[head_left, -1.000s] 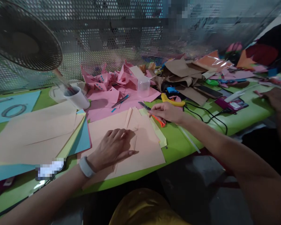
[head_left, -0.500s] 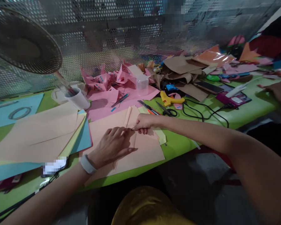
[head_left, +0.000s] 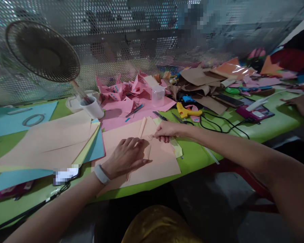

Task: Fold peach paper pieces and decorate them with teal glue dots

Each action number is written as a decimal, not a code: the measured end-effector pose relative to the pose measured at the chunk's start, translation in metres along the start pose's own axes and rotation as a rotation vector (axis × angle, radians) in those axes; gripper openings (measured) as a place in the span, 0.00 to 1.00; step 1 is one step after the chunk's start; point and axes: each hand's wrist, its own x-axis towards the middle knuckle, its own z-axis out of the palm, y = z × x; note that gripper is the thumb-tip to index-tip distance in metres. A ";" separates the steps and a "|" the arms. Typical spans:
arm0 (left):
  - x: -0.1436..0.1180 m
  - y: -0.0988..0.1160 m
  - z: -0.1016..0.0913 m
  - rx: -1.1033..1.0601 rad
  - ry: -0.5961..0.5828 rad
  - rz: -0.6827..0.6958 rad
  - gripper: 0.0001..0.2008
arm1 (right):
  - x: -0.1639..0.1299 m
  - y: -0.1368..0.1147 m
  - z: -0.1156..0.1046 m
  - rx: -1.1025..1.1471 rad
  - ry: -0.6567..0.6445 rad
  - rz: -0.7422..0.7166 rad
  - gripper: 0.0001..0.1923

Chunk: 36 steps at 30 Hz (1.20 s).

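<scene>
Our right hand (head_left: 167, 131) pinches the raised fold of the peach paper (head_left: 157, 162) between closed fingertips, while our left hand (head_left: 128, 156) lies flat and open, pressing the sheet to the green table (head_left: 268, 126). We judge it light, limp and easily creased, best held at the fold edge.
</scene>
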 end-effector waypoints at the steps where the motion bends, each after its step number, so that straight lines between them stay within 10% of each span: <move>1: 0.001 0.000 -0.001 0.002 -0.006 -0.005 0.35 | 0.001 -0.002 0.000 -0.019 0.002 -0.018 0.17; 12: 0.001 -0.011 -0.001 -0.106 -0.009 -0.008 0.31 | 0.017 -0.001 0.003 -0.107 -0.076 0.012 0.20; 16: 0.025 -0.032 -0.013 -0.264 0.083 -0.241 0.23 | 0.017 -0.001 0.004 -0.126 -0.079 0.026 0.20; 21: 0.057 -0.051 -0.016 -0.672 -0.385 -0.536 0.24 | 0.013 -0.004 0.005 -0.118 -0.069 0.017 0.21; 36: 0.077 -0.053 -0.015 -0.726 -0.584 -0.609 0.21 | 0.011 -0.001 0.007 -0.076 -0.066 -0.008 0.22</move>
